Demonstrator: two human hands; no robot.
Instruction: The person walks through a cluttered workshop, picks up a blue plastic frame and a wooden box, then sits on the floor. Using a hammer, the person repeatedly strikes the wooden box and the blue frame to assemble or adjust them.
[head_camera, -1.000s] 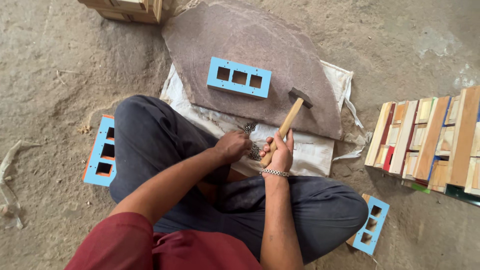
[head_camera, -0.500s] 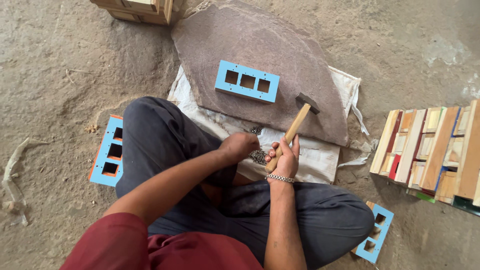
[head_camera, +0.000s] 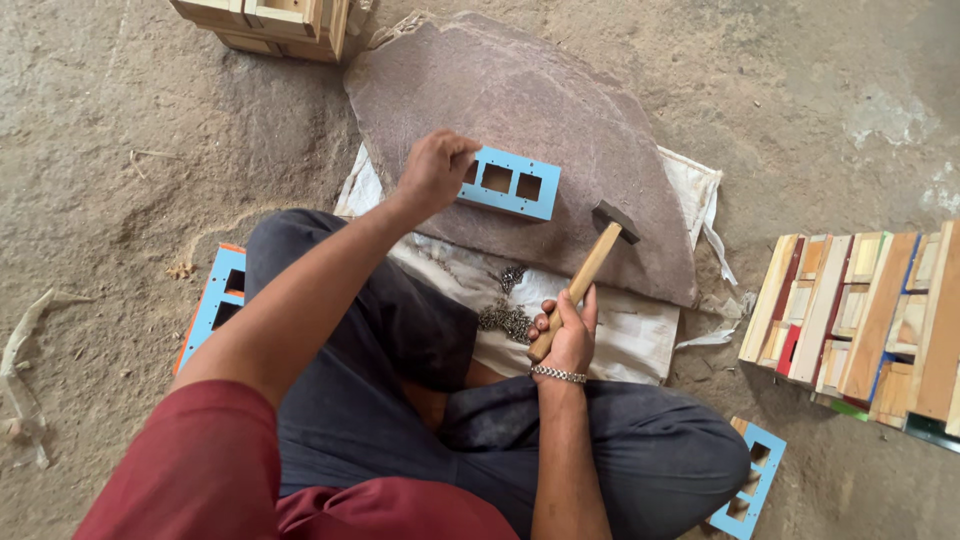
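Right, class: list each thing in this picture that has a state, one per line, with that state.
Left hand: fingertips on the blue frame's left end.
Right hand: closed round the hammer handle.
Hammer: tilted, head over the slab.
Blue frame: flat on the stone slab.
Nails: loose heap on the white sack.
Wooden pieces: stacked side by side.
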